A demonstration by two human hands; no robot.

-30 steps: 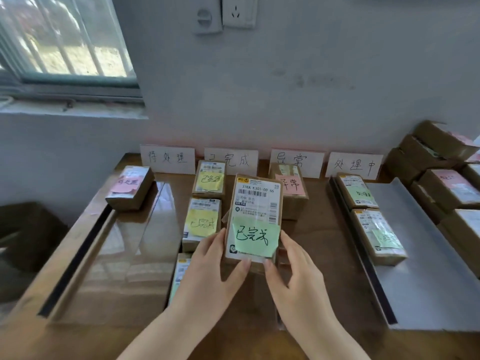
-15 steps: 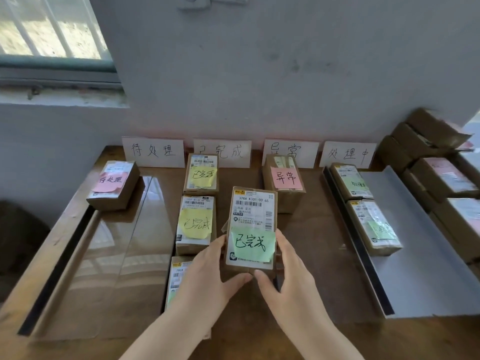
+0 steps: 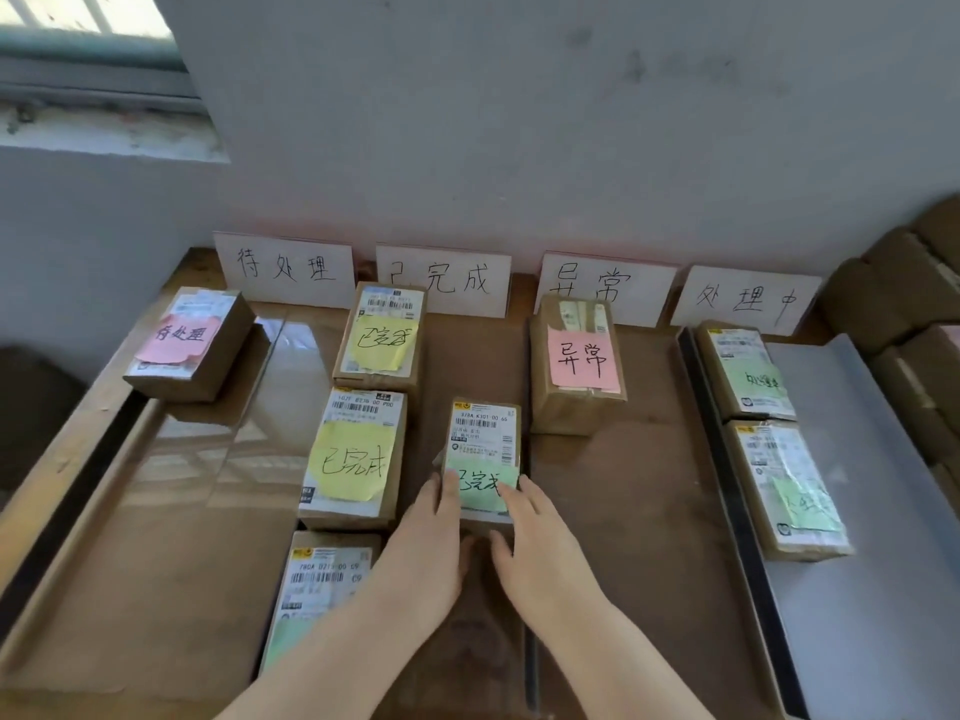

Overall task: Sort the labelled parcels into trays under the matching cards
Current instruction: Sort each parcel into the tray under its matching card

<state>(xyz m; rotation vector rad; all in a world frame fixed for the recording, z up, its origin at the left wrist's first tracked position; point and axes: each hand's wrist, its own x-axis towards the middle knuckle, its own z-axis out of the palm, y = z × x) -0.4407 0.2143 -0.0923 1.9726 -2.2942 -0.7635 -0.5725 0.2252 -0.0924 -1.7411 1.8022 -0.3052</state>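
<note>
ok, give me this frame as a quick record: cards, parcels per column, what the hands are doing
cards, left to right: 待处理; 已完成; 异常; 处理中
待处理 column: one parcel, pink note
已完成 column: three parcels in a line, two with yellow notes, nearest one partly hidden by the left arm
异常 column: one parcel, pink note
处理中 column: two parcels, green notes, on the grey tray
held parcel: green-note 已完成 parcel, between the 已完成 and 异常 columns
left hand: on its near left edge
right hand: on its near right edge
</note>
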